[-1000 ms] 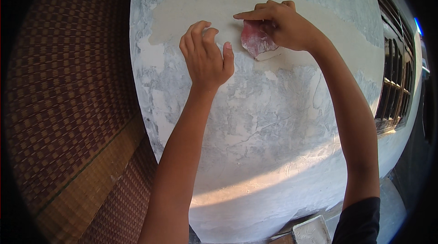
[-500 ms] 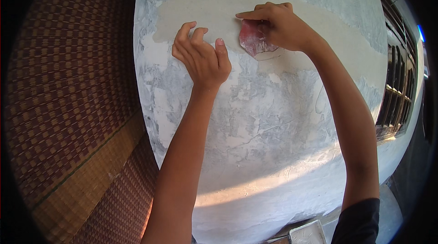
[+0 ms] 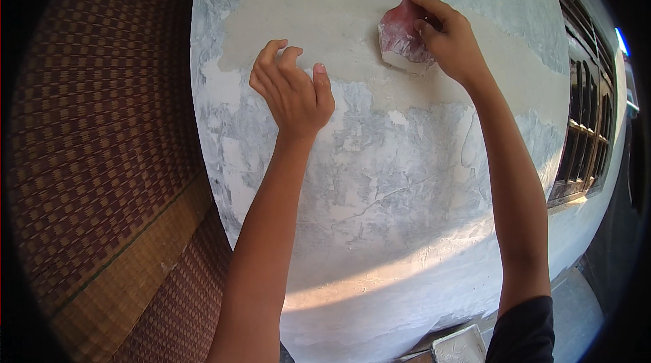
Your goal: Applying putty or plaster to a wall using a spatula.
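- Reddish sheet of sandpaper [image 3: 401, 39], folded or curled, pressed flat against the wall [image 3: 380, 180] high up, near its upper edge, on the bare tan band of filler [image 3: 319, 30].
- Clamped on that sheet: right hand [image 3: 451, 41], fingers over its top, thumb tucked behind the near fold.
- Left hand [image 3: 293, 91] well apart from the right, holding nothing, fingers curled and loosely spread, knuckles or tips seemingly resting on the wall at the lower edge of the tan band; actual contact hard to confirm.
- Judged light and thin, limp rather than stiff; likely to buckle or crease if pushed from one edge only.
- Gritty face probably grips the plaster well; smooth back probably slides under dusty fingers.
- Best taken hold of across the folded middle, fingers spread wide on the back, thumb hooked round an edge, much as held now.
- Prone to tearing at the fold and wearing through, so not fragile, yet short-lived.
- Elsewhere: patchy grey-white paint below the tan band, dark barred window [image 3: 586, 125] toward the wall's right edge, woven brown mat [image 3: 88, 159] to the left, small pale tray [image 3: 460, 346] at the bottom.
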`<state>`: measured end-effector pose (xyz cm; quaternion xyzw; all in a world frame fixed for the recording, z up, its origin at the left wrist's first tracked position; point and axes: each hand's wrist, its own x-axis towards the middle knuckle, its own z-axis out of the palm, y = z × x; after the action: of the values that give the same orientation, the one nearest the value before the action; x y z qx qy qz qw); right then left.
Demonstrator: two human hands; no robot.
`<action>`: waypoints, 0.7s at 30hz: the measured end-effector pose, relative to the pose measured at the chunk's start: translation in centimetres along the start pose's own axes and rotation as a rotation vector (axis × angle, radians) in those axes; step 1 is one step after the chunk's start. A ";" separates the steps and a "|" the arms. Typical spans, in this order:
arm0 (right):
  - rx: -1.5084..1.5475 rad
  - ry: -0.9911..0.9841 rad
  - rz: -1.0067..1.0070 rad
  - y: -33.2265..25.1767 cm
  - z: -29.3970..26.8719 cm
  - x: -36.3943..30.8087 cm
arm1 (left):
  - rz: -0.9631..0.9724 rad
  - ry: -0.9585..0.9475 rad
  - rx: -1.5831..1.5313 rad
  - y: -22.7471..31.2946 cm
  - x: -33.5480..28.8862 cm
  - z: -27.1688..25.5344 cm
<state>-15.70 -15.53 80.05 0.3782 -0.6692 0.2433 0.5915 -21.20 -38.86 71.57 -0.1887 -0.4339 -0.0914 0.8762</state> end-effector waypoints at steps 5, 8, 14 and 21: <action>-0.289 -0.004 -0.044 -0.1 0.8 -1.1 | 0.031 -0.002 0.005 -0.2 0.1 -0.1; -0.083 0.204 0.093 0.4 -1.0 -0.7 | 0.033 -0.017 -0.006 0.2 0.1 0.1; -0.159 0.068 0.042 1.0 0.4 -2.7 | 0.052 -0.043 -0.011 0.0 0.0 -0.1; 0.093 0.184 0.157 -1.5 0.8 -4.9 | 0.068 -0.070 -0.012 0.0 0.0 0.0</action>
<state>-14.95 -15.98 74.96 0.3277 -0.6278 0.3532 0.6113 -21.21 -38.90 71.52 -0.2118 -0.4572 -0.0576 0.8619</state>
